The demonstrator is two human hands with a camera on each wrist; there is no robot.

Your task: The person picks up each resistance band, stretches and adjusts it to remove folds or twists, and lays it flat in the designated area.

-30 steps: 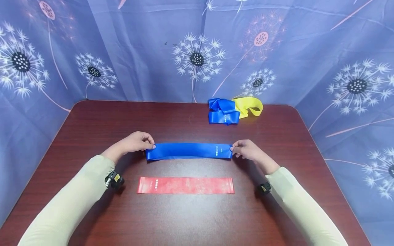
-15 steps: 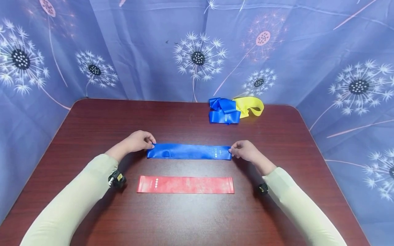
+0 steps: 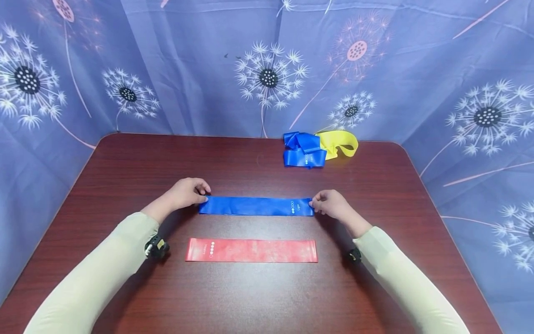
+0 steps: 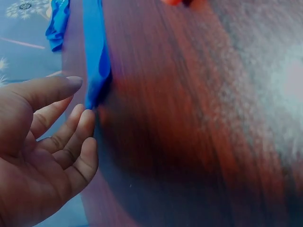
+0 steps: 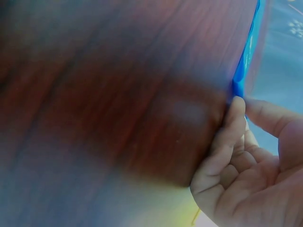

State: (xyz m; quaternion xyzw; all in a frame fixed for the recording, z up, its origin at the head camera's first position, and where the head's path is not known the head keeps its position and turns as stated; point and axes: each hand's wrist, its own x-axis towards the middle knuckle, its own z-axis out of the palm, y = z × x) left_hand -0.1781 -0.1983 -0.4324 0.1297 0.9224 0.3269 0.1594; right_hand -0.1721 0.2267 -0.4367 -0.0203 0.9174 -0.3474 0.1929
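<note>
Reddish-brown table (image 3: 258, 297), blue band (image 3: 252, 206), between both hands (image 3: 187, 192) (image 3: 332, 204)

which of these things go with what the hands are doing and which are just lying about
In the job:
smooth flat blue band marked "Light", left hand and right hand at its ends
probably the smooth flat red band, laid out roughly parallel

Apparently just lying about for now:
crumpled glossy blue band, farther back
curled yellow band beside it

On table (image 3: 250, 297), band (image 3: 250, 206) between 2 hands (image 3: 189, 192)
</note>
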